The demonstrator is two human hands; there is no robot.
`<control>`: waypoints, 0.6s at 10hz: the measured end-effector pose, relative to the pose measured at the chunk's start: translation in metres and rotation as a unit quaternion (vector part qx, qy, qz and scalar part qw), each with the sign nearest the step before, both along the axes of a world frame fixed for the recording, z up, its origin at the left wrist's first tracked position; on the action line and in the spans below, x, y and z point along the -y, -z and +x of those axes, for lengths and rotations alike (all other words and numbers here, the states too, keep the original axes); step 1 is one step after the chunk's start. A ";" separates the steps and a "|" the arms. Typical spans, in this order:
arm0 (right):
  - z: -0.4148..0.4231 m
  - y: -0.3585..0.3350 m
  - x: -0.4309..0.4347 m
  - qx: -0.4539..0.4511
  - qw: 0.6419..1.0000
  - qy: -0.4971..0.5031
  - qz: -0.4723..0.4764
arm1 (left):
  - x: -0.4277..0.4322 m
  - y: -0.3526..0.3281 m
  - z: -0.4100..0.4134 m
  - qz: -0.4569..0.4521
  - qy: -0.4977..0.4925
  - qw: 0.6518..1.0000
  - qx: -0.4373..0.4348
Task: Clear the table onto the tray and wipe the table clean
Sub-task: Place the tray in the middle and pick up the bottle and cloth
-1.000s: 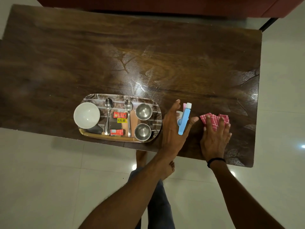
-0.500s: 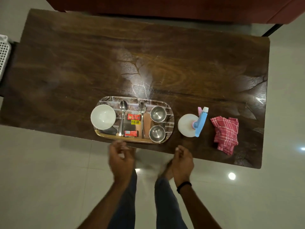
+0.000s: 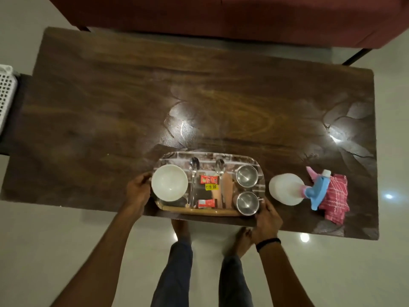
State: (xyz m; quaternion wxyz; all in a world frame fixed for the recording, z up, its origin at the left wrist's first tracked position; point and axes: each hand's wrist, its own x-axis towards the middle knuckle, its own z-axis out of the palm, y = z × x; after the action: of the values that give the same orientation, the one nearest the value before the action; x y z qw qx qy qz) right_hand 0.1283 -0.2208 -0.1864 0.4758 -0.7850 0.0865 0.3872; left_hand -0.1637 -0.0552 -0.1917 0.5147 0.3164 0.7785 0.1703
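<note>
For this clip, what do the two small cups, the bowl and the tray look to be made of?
The two small cups: likely stainless steel, with a shiny grey, mirror-like inside. The bowl: plain glossy white, ceramic or melamine; the look leaves it open. The tray: printed brick-pattern surface with a tan, wood-like near rim, probably laminate or plastic, uncertain.
</note>
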 end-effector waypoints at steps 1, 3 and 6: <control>-0.002 0.000 0.004 -0.022 1.000 -0.006 0.014 | -0.005 0.000 -0.006 -0.017 0.006 1.000 0.014; -0.013 -0.005 -0.027 -0.028 0.999 -0.031 -0.034 | -0.034 -0.012 -0.016 0.015 -0.040 0.999 0.033; -0.005 0.003 -0.116 -0.049 0.997 -0.039 0.040 | -0.120 -0.021 -0.023 0.030 -0.056 0.996 0.069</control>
State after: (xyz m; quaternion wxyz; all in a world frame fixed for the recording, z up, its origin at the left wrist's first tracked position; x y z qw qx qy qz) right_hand 0.1237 -0.1050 -0.1893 0.4865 -0.7481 0.0630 0.4468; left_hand -0.1871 0.0652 -0.1702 0.5466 0.2750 0.7524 0.2439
